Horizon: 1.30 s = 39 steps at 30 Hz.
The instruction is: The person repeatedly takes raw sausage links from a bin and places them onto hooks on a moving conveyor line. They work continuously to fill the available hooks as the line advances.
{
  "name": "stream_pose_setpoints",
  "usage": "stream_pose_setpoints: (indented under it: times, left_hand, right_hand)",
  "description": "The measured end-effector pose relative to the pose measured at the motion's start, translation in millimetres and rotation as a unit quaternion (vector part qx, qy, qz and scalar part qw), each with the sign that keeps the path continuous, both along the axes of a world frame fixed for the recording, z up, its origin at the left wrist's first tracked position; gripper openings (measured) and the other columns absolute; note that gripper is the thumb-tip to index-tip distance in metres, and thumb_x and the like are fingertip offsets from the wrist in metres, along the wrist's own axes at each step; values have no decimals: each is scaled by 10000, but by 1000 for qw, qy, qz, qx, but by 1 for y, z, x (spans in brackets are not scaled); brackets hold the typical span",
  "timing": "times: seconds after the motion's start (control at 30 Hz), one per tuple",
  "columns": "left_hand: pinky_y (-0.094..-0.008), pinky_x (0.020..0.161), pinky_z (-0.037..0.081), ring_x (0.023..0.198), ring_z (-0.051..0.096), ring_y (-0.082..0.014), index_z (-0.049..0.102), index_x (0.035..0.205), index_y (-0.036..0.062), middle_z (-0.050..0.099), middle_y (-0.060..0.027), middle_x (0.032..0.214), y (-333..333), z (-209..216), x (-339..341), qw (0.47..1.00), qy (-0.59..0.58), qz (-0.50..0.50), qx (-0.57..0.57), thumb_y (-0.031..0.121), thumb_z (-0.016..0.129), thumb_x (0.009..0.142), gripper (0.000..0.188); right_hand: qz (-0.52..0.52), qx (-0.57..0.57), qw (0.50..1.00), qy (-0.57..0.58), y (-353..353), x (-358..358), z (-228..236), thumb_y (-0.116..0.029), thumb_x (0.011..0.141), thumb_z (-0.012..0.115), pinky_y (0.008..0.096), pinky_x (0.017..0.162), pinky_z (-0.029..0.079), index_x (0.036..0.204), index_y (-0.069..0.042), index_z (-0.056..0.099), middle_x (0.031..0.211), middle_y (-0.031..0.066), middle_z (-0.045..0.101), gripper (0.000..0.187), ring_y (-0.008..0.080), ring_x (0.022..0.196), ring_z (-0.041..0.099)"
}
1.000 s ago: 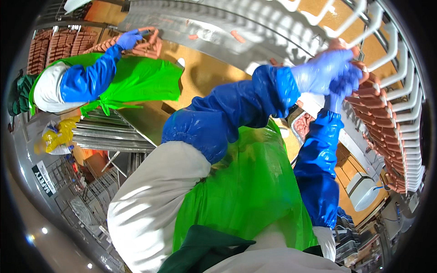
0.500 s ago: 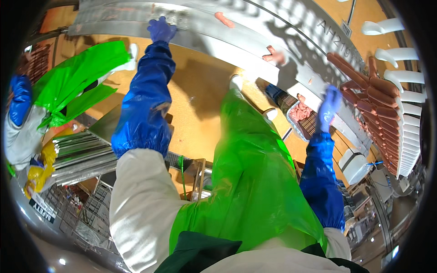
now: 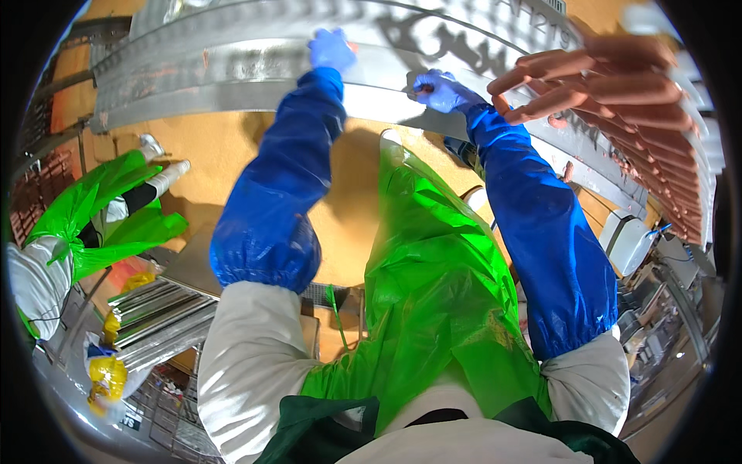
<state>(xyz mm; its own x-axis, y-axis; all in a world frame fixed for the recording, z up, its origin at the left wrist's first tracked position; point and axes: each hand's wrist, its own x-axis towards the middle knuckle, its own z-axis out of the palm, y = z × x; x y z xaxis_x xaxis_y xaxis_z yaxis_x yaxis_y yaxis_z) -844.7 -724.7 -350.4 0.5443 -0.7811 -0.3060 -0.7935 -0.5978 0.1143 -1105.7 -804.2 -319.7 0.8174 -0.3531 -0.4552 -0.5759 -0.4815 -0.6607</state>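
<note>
My left hand [image 3: 332, 50], in a blue-violet glove, is over the grey metal trough [image 3: 255, 63]. Its fingers are curled round a small pinkish piece of sausage [image 3: 352, 47], of which only an edge shows. My right hand [image 3: 444, 90], gloved alike, is closed above the trough's near edge. A small dark spot shows at its fingertips, but what it holds I cannot make out. Strings of reddish-brown sausages [image 3: 618, 89] hang just right of my right hand, the nearest links close to my blue sleeve [image 3: 533, 209].
Left, a person in a green apron [image 3: 100, 209] stands by a stack of metal bars [image 3: 166, 329]. A white container [image 3: 630, 243] is at the right below the sausages. Small meat scraps [image 3: 568, 172] lie along the trough's right part. The floor [image 3: 209, 147] is orange-tan.
My left hand has moved right to the sausage piece and closed on it. My right hand has swung left and closed over the trough. The hanging sausages now appear nearer.
</note>
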Motion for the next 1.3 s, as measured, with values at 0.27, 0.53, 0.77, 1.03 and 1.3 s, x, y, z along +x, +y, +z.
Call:
stream_pose_setpoints:
  times: [0.27, 0.53, 0.77, 1.03, 1.3]
  left_hand:
    - [-447, 852, 488, 917, 608, -377, 643, 946, 75, 630, -175, 985, -48, 25, -144, 964, 100, -246, -3, 314, 628, 811, 275]
    - [-390, 799, 502, 814, 612, -320, 568, 1077, 19, 627, -142, 862, -4, 94, -397, 866, 400, -191, -233, 200, 690, 728, 412]
    - [-480, 913, 393, 1026, 483, -426, 507, 1154, -6, 514, -270, 1086, -3, 42, -425, 983, 48, -62, -168, 254, 652, 701, 542]
    - [-525, 986, 354, 1133, 455, -400, 475, 1251, 1, 465, -246, 1236, -15, 54, -591, 958, 107, -170, -205, 250, 687, 740, 607]
    - [-415, 826, 456, 883, 554, -339, 595, 914, 59, 576, -138, 893, -68, -12, -515, 870, 185, -357, -285, 89, 551, 809, 118]
  right_hand:
    - [-59, -60, 984, -157, -21, -140, 62, -3, 701, 560, 394, 703, 467, 870, -94, 546, 818, 128, 593, 192, 350, 786, 573]
    - [-346, 316, 857, -216, 22, -386, 119, -1, 761, 678, 302, 909, 424, 1030, -53, 539, 1006, -7, 530, 307, 122, 998, 504]
    - [-364, -160, 909, -129, -46, -478, 62, -228, 816, 632, 455, 965, 429, 1256, -55, 517, 1236, 218, 511, 486, 404, 1159, 481]
    - [-110, -226, 963, -94, -6, -527, 4, -177, 808, 606, 470, 910, 429, 1068, 10, 531, 1070, 217, 547, 329, 405, 1026, 512]
    - [-236, -127, 955, -125, -22, -587, 42, -149, 819, 625, 445, 900, 448, 1031, -30, 572, 1051, 182, 580, 248, 378, 1014, 548]
